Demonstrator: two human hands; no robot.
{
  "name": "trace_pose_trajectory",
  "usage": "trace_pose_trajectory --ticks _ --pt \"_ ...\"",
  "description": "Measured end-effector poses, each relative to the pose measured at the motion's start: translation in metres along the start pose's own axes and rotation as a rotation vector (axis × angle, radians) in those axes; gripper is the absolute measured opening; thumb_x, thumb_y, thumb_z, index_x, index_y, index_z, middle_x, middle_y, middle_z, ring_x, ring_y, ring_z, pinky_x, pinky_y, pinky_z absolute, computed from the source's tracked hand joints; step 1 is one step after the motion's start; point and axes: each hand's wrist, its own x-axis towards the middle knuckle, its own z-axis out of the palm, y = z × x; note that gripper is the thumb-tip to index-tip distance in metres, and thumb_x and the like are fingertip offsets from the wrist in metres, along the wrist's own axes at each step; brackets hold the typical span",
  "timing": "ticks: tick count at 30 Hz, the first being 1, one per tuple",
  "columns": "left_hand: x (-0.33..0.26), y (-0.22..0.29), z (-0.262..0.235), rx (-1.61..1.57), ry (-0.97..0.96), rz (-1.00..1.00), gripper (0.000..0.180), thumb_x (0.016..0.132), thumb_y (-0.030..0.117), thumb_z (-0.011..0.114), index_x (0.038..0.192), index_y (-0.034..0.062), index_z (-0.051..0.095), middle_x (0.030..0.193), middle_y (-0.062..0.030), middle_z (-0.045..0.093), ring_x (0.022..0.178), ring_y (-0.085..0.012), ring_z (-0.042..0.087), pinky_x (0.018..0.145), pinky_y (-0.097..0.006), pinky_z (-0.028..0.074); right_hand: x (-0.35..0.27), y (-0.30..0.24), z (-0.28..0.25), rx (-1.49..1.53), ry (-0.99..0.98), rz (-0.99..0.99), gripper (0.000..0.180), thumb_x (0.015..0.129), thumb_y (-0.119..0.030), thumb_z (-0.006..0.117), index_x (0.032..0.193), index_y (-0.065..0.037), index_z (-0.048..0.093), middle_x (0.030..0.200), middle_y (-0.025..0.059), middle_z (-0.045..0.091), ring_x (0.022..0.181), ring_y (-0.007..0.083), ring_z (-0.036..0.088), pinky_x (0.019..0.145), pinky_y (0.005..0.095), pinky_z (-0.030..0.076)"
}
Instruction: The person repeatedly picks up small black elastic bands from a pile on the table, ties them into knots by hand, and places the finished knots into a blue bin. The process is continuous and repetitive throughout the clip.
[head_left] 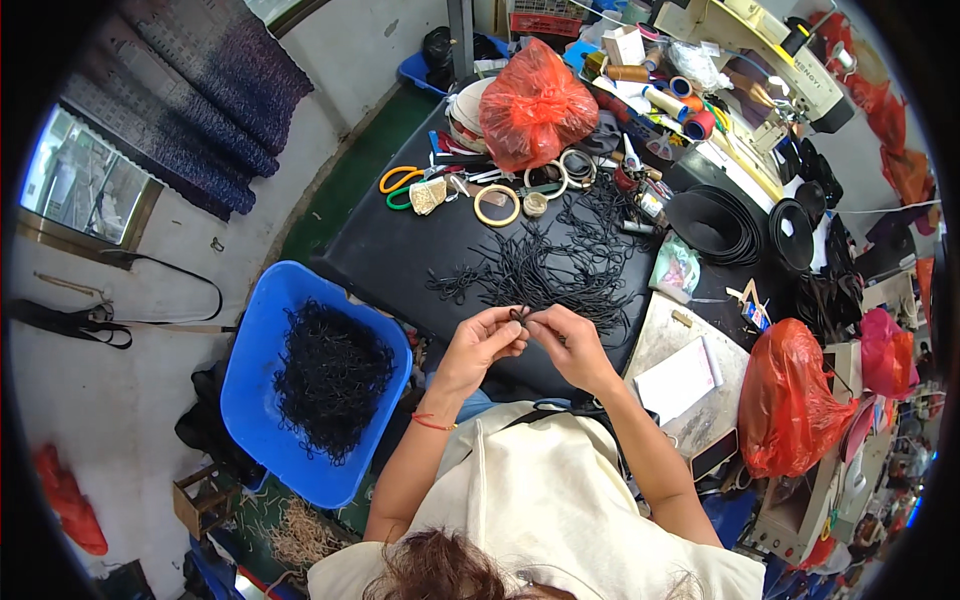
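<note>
Both hands meet at the near edge of the dark table (390, 235), with fingertips pinched together. Between them is a small black cord loop (519, 315), partly covered by the fingers. My left hand (480, 345) grips it from the left, thumb against forefinger. From the right, my right hand (568, 340) pinches the same cord. Just beyond the hands a heap of loose black cords (545, 265) spreads over the table. To my left, a blue plastic tub (245, 385) holds a large tangle of looped black cords (335, 380).
Tape rolls (497, 206), scissors (400, 182) and a tied red plastic bag (537, 105) crowd the table's far side. A sewing machine (765, 55) stands far right. Nearer right are coiled black strips (715, 225), a white notepad (678, 382) and another red bag (795, 400).
</note>
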Motion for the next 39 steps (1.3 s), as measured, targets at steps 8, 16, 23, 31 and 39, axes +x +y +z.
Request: trace_pose_trajectory --ticks 8,16,23,31,39 --pt "0.004 -0.017 -0.007 0.171 0.123 0.167 0.020 0.087 0.007 0.057 0.105 -0.0008 0.059 0.089 -0.0063 0.064 0.075 -0.0092 0.061 0.069 -0.022 0.052 -0.007 -0.006 0.010 0.677 -0.118 0.291 0.018 0.087 -0.009 0.055 0.101 0.002 0.061 0.085 0.0074 0.066 0.077 0.0103 0.062 0.069 0.0229 0.050" --pt "0.000 -0.021 0.010 0.049 0.249 0.268 0.014 0.084 0.003 0.059 0.096 -0.0040 0.057 0.086 -0.0090 0.063 0.076 -0.0113 0.062 0.069 -0.023 0.052 -0.003 0.002 0.030 0.474 0.175 0.336 0.019 0.084 -0.017 0.063 0.080 0.000 0.058 0.071 0.0028 0.062 0.064 0.0061 0.057 0.056 0.0197 0.046" --pt "-0.002 -0.014 0.009 0.337 0.249 0.326 0.011 0.081 0.002 0.062 0.090 -0.0039 0.058 0.080 -0.0064 0.064 0.071 -0.0080 0.061 0.067 -0.021 0.051 0.003 0.002 0.029 0.142 0.227 0.261 0.024 0.082 -0.022 0.066 0.084 0.001 0.060 0.065 0.0010 0.056 0.060 0.0054 0.049 0.053 0.0203 0.041" --pt "-0.015 0.005 0.010 0.448 0.085 0.190 0.027 0.080 -0.002 0.061 0.106 -0.0019 0.052 0.087 -0.0070 0.063 0.073 -0.0069 0.058 0.068 -0.020 0.050 0.006 0.008 0.022 0.650 0.107 0.398 0.017 0.084 -0.018 0.063 0.085 -0.001 0.062 0.071 -0.0013 0.057 0.066 0.0043 0.049 0.060 0.0198 0.041" --pt "-0.015 -0.006 0.013 0.273 0.092 0.109 0.021 0.081 0.005 0.064 0.100 -0.0019 0.058 0.081 -0.0036 0.062 0.069 -0.0040 0.054 0.062 -0.017 0.045 0.004 0.014 0.037 0.411 0.293 0.324 0.020 0.086 -0.021 0.061 0.080 -0.003 0.057 0.067 -0.0033 0.052 0.059 0.0028 0.044 0.053 0.0190 0.036"
